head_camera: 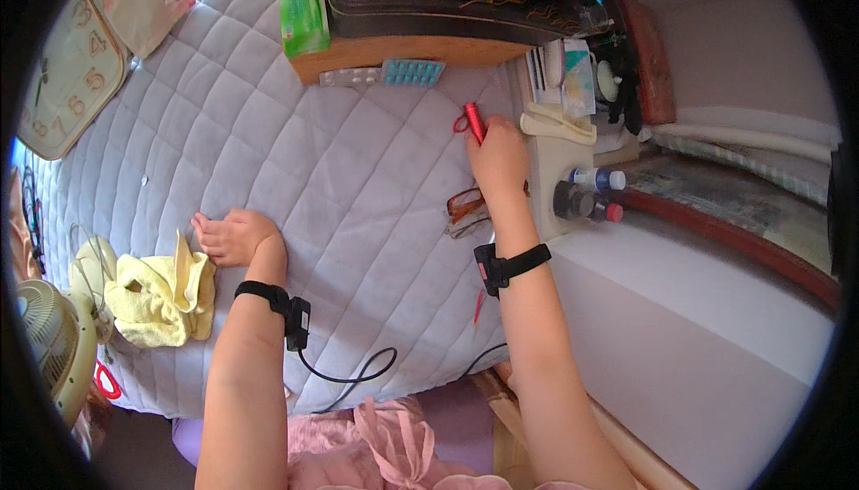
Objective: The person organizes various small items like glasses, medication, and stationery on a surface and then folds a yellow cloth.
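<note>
My right hand (502, 158) is closed around a small red metal cylinder (474, 118), likely a mini flashlight, with a red cord loop at its end. Its lower part is hidden in the fingers. Beneath the right wrist lie brown-framed glasses (464, 204), partly covered by the arm. On the grey-white quilted pad (349, 208), my left hand (238, 236) rests with nothing visible in it, fingers loosely bent and slightly apart. Just beside those fingers sits a crumpled yellow cloth (161, 295).
Blister packs (413, 72) lean on a wooden box (402, 50) beside a green packet (304, 13). Bottles (597, 179) and a cream plastic clip (557, 125) line the right side. A fan (50, 335) and a clock (74, 80) are at left. Black cable (362, 377) trails from my left wristband.
</note>
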Tool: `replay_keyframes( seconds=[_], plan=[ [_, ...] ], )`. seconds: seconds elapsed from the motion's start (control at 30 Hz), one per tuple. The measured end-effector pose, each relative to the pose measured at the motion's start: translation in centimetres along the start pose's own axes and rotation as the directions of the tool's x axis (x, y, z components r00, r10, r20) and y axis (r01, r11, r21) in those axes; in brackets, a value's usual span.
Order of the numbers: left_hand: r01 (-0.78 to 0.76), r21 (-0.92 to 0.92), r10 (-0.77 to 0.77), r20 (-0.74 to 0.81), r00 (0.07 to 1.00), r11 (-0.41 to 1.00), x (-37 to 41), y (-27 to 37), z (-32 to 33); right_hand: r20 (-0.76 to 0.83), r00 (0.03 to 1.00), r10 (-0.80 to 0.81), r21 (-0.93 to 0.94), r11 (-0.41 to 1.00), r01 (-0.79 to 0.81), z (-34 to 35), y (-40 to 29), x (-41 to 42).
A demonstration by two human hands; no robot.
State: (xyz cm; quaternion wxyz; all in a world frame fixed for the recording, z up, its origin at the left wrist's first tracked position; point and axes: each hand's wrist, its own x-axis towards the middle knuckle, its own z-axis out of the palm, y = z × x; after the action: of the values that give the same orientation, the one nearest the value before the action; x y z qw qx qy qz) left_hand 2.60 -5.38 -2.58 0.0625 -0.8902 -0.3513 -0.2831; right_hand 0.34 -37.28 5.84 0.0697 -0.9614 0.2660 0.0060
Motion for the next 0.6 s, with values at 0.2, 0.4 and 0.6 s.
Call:
replay_keyframes(
  seconds=[0.2,0.4,0.6],
  plan=[
    [0.016,0.005,-0.016,0.025,1.000,1.000,0.0,0.3,-0.5,0.419,0.908,-0.022,0.685,0.663,-0.301,-2.8,-0.6,-0.8],
    [0.034,0.046,-0.036,0.041,0.999,0.998,0.4,0.5,-0.9,0.393,0.904,-0.168,0.825,-0.371,-0.427,-3.9,-3.3,-7.1],
    [0.040,0.015,-0.041,0.067,0.997,0.999,0.4,0.3,-0.6,0.626,0.532,-0.570,0.510,-0.217,-0.832,-0.5,-8.2,-15.9]
  ],
)
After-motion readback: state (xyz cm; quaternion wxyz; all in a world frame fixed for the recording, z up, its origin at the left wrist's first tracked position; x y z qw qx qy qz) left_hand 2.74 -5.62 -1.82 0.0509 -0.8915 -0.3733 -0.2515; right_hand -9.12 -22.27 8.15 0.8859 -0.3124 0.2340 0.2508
